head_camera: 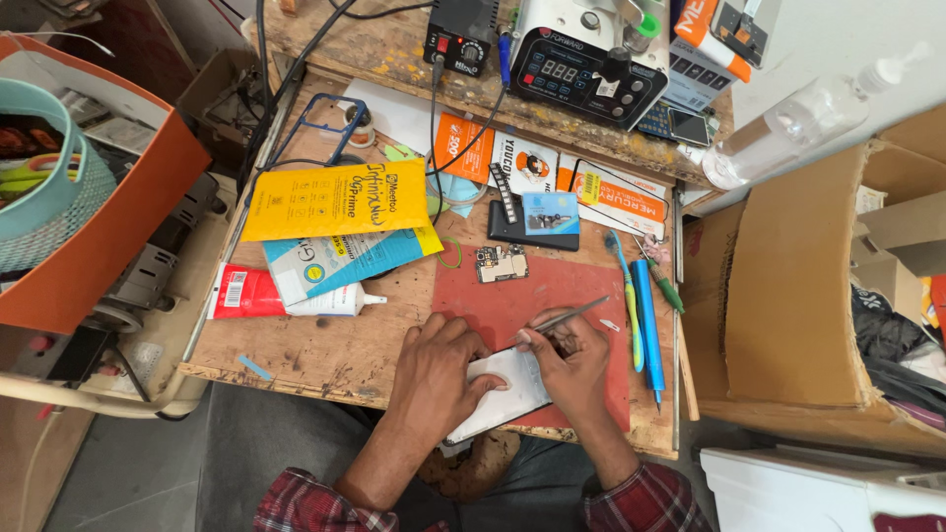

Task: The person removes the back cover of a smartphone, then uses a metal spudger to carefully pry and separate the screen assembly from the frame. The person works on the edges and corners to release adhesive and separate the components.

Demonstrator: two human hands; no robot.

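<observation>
A white phone [501, 394] lies face down on the red mat [572, 286] near the bench's front edge. My left hand [439, 374] presses flat on its left half and holds it still. My right hand [574, 365] grips metal tweezers [572, 317], their tips pointing up and to the right over the mat. The phone's top end is hidden under my two hands. A small circuit board [502, 263] rests on the mat's far left corner, a hand's length beyond my fingers.
Yellow [335, 200] and blue [345, 258] packets and a red-and-white tube [286, 294] lie left. A blue tool [646, 320] and toothbrush [627, 296] lie right of the mat. Soldering stations [581, 59] stand at the back. A cardboard box [788, 286] borders the right; an orange bin [108, 227] the left.
</observation>
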